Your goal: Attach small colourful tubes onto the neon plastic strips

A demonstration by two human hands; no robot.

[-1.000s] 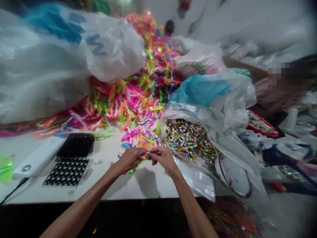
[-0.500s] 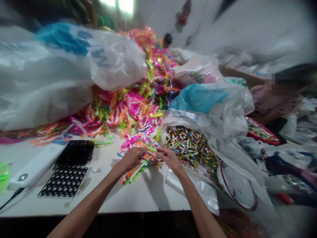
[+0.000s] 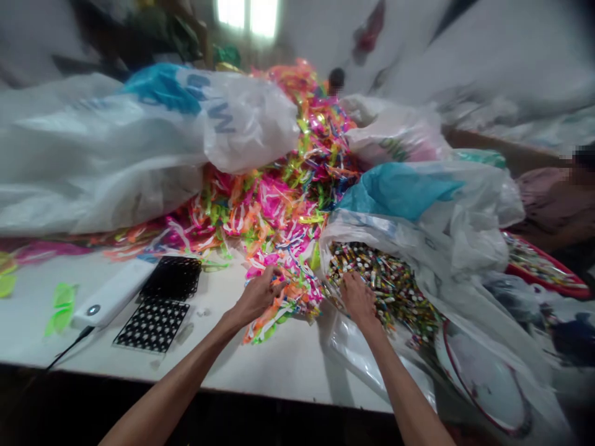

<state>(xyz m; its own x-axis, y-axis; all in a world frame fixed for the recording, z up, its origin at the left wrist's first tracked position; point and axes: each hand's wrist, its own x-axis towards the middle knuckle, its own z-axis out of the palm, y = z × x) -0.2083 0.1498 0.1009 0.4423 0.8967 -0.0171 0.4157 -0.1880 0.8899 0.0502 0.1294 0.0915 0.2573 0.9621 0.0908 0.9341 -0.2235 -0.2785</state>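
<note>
Touching the small multicoloured cylinders (image 3: 395,282) heaped at the mouth of a white plastic bag (image 3: 367,224), the right hand (image 3: 359,298) points its fingers down; whether it grips any cannot be told. The left hand (image 3: 261,291) curls half-closed over the near edge of the bright translucent plastic pieces (image 3: 279,229), its grip likewise unclear. These pieces spread back into a tall mound. Clear plastic sleeves (image 3: 357,348) lie under the right forearm (image 3: 397,371) on the white table (image 3: 274,371), near a red-rimmed basin (image 3: 486,375). Leftward are black perforated grids (image 3: 151,325), a white corded device (image 3: 114,291) and a neon green piece (image 3: 60,319).
</note>
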